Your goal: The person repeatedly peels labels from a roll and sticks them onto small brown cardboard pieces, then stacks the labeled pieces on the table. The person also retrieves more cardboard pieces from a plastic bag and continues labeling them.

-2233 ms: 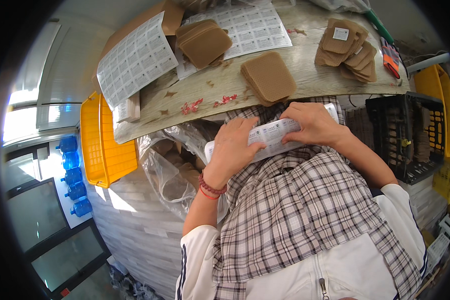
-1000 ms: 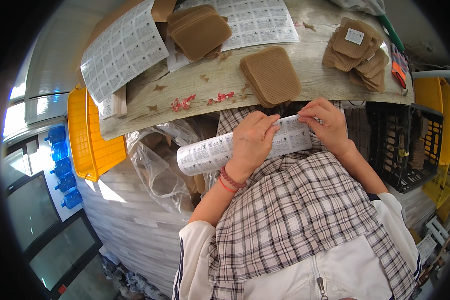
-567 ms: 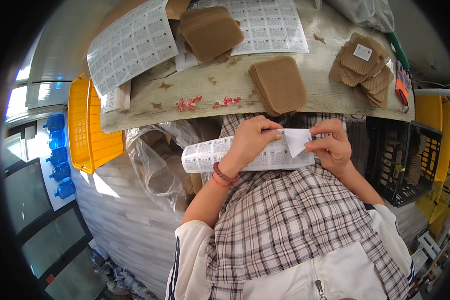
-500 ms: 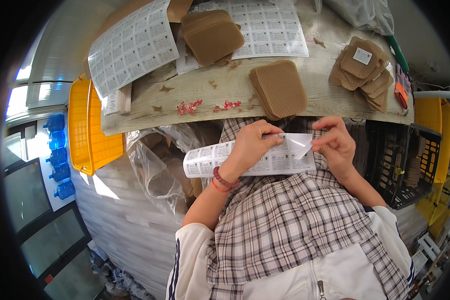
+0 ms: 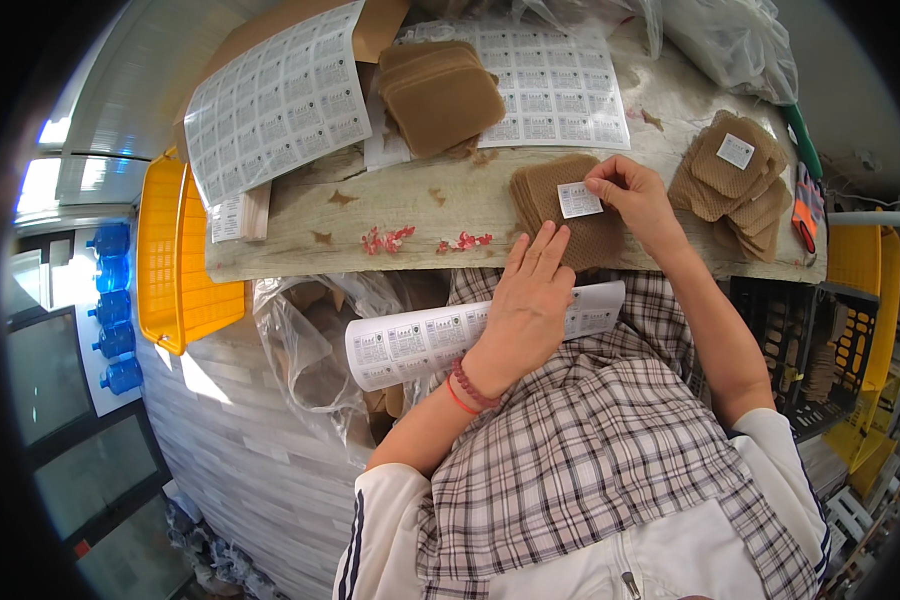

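Observation:
A stack of brown mesh-textured pads [image 5: 590,241] with rounded corners lies at the table's near edge. My right hand [image 5: 638,203] pinches the right end of a small white printed label [image 5: 579,200], which lies against the top pad. My left hand [image 5: 530,305] is open, its fingers stretched out and their tips on the near left part of that stack. Under this hand, a curled sheet of printed labels [image 5: 400,346] rests across my lap. The left thumb is mostly hidden.
Brown pads [image 5: 440,98] are piled on flat label sheets [image 5: 560,90] at the back. To the right, a pile of pads [image 5: 745,205] carries a labelled one on top, beside an orange-grey glove [image 5: 805,208]. A yellow basket [image 5: 160,250] and black crate [image 5: 805,340] flank the table.
My right hand has moved from the label sheet up to the pad stack, bringing a peeled label. My left hand has shifted forward, fingers now extended onto the stack.

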Tool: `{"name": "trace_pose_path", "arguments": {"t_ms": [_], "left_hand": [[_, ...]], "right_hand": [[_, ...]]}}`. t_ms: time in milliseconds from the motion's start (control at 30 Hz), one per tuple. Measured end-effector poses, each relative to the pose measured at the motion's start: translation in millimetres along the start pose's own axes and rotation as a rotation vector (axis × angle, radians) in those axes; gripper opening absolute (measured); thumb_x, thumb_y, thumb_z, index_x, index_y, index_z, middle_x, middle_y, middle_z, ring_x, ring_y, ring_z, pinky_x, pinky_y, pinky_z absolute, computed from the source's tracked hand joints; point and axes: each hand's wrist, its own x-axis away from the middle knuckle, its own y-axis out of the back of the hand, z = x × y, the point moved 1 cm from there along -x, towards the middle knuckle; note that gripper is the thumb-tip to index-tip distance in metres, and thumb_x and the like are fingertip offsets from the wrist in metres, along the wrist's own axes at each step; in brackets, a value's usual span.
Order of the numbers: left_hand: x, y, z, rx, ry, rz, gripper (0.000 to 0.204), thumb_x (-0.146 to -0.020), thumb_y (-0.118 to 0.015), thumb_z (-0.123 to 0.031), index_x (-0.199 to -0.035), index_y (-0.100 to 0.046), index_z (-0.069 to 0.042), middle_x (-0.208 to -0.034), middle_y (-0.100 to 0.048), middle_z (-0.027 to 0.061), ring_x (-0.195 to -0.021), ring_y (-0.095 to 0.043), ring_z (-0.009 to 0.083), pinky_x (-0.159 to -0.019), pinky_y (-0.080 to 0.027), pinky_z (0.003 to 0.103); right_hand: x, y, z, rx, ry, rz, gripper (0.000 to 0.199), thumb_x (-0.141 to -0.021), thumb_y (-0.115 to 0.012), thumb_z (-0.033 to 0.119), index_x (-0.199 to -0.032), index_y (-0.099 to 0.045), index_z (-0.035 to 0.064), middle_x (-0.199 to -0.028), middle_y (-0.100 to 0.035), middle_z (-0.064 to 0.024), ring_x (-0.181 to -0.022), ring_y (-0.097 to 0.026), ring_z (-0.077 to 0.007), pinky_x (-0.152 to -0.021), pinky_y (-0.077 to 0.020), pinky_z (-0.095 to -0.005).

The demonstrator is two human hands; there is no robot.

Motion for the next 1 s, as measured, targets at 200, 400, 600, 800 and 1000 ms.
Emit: {"name": "trace_pose_path", "arguments": {"t_ms": [200, 400, 600, 800, 1000], "left_hand": [[-2, 0, 2, -0.015, -0.012, 0.001, 0.012, -0.085, -0.067, -0.002, -0.095, -0.06, 0.002, -0.151, -0.046, 0.0254, -0.146, -0.038, 0.0405, -0.121, -0.029, 0.054], [-3, 0, 1, -0.008, -0.005, 0.01, 0.013, -0.086, -0.066, -0.001, -0.095, -0.06, 0.003, -0.15, -0.047, 0.0261, -0.145, -0.038, 0.0418, -0.121, -0.03, 0.055], [-4, -1, 2, 0.0, -0.002, 0.01, 0.011, -0.085, -0.067, -0.001, -0.093, -0.059, 0.003, -0.151, -0.044, 0.0267, -0.144, -0.039, 0.0435, -0.119, -0.031, 0.057], [-11, 6, -2, -0.011, 0.011, 0.006, 0.012, -0.083, -0.069, -0.002, -0.088, -0.059, 0.002, -0.155, -0.041, 0.0284, -0.14, -0.043, 0.0425, -0.114, -0.034, 0.055], [-12, 2, -4, -0.117, -0.027, 0.025, 0.011, -0.083, -0.055, -0.001, -0.092, -0.06, 0.004, -0.152, -0.043, 0.0307, -0.139, -0.043, 0.0418, -0.113, -0.032, 0.057]], "right_hand": [[-4, 2, 0, 0.055, -0.027, -0.002, 0.013, -0.093, -0.073, 0.013, -0.096, -0.07, 0.0013, -0.085, -0.067, 0.0007, -0.078, -0.056, -0.0073, -0.07, -0.047, -0.0246], [-2, 1, 11, 0.116, -0.054, -0.009, 0.013, -0.092, -0.073, 0.013, -0.095, -0.071, 0.001, -0.083, -0.067, 0.0006, -0.078, -0.057, -0.0077, -0.071, -0.0481, -0.026], [3, -5, 10, 0.251, 0.031, -0.08, 0.01, -0.091, -0.073, 0.012, -0.095, -0.071, 0.0033, -0.084, -0.071, -0.0051, -0.075, -0.064, -0.0134, -0.071, -0.0513, -0.0307], [13, -16, 19, 0.43, 0.135, -0.194, 0.011, -0.09, -0.074, 0.013, -0.096, -0.07, 0.0056, -0.089, -0.073, -0.0104, -0.077, -0.069, -0.0261, -0.072, -0.0543, -0.0367], [21, -23, 25, 0.515, 0.208, -0.23, 0.043, -0.088, -0.074, 0.01, -0.13, -0.063, 0.0129, -0.086, -0.068, -0.0079, -0.076, -0.068, -0.0276, -0.069, -0.0541, -0.0377]]}}
